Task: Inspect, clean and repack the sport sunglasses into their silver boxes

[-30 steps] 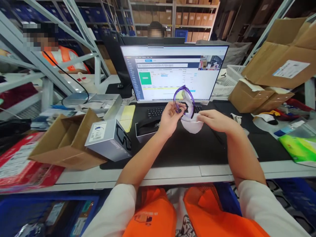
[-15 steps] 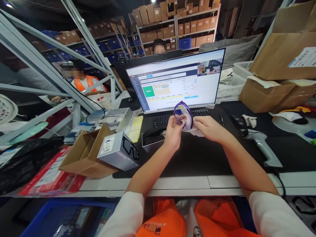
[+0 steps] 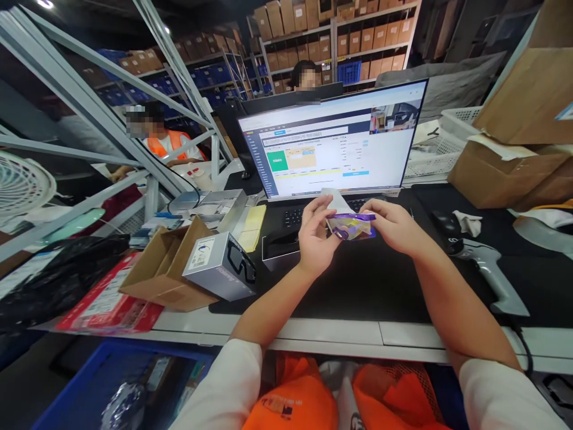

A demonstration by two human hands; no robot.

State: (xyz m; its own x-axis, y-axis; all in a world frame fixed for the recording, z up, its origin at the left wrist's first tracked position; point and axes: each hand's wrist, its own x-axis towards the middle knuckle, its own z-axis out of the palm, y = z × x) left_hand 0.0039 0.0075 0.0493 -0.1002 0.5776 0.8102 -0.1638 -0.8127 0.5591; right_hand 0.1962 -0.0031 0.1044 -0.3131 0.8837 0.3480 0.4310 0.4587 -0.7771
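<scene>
My left hand (image 3: 317, 236) is closed on one end of a pair of purple-tinted wraparound glasses (image 3: 356, 227), its thumb below. The fingers of my right hand (image 3: 394, 227) pinch the other end. The shiny lens lies nearly level above the black mat, in front of the keyboard (image 3: 293, 218). A white cloth or paper (image 3: 339, 201) sticks up behind the glasses, between my hands. Left of my left hand are a dark open case or box (image 3: 282, 245) and a grey box (image 3: 219, 266) printed with a picture of black glasses.
A lit monitor (image 3: 331, 149) stands behind my hands. On the right lie a barcode scanner (image 3: 495, 275), a mouse (image 3: 446, 223) and a crumpled tissue (image 3: 468, 223). An open cardboard box (image 3: 168, 269) and yellow paper (image 3: 252, 229) are at left. Two people sit beyond the desk.
The glasses have tipped from upright to nearly level, and my hands have turned with them. The white cloth or paper now rises behind them. The view has shifted slightly.
</scene>
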